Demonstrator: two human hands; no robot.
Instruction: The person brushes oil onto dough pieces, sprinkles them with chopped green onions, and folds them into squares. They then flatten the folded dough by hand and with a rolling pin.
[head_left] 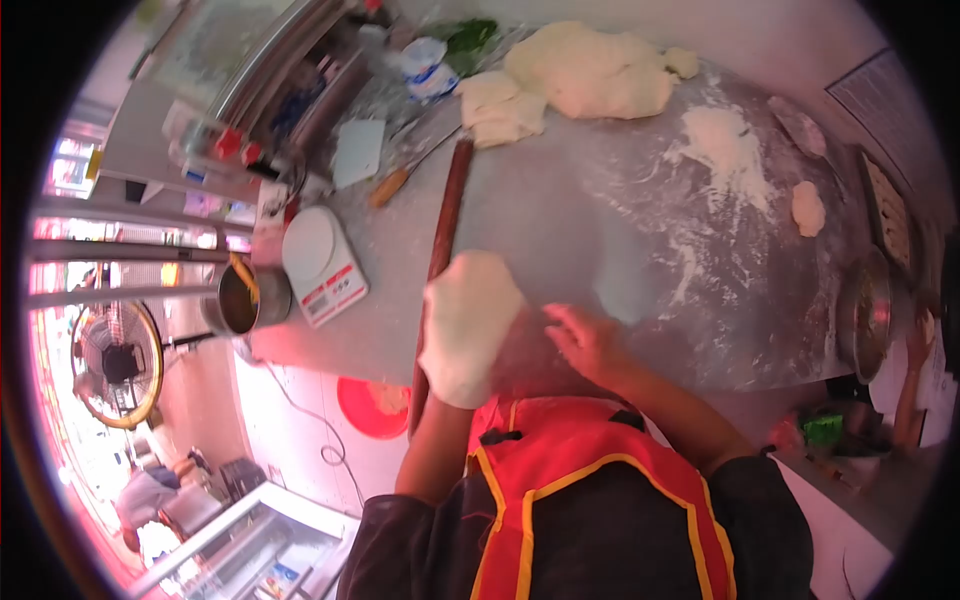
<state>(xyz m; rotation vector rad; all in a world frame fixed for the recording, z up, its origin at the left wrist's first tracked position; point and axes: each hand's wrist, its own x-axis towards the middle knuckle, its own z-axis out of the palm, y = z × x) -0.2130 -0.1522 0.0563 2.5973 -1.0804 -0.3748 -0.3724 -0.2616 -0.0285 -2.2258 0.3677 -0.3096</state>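
A flat, pale sheet of dough (470,315) covers my left hand, whose fingers are hidden beneath it; only the wrist and forearm show below. To its right, my right hand (585,343) is open above the counter's front part, holding nothing, its fingers apart and slightly blurred. A long dark rolling pin (450,215) lies on the grey worktop (540,205), running partly behind the dough sheet. At the back rest a large mass of dough (590,75) and a smaller folded piece (500,110). White flour (725,155) is scattered on the right side.
On the left stand a white scale (325,265) and a metal pot (240,300). A wooden-handled tool (390,187) lies near a pale scraper (359,152). A metal bowl (870,315) is at right, with another person's arm (912,370) beyond. A red basin (375,405) sits below the counter.
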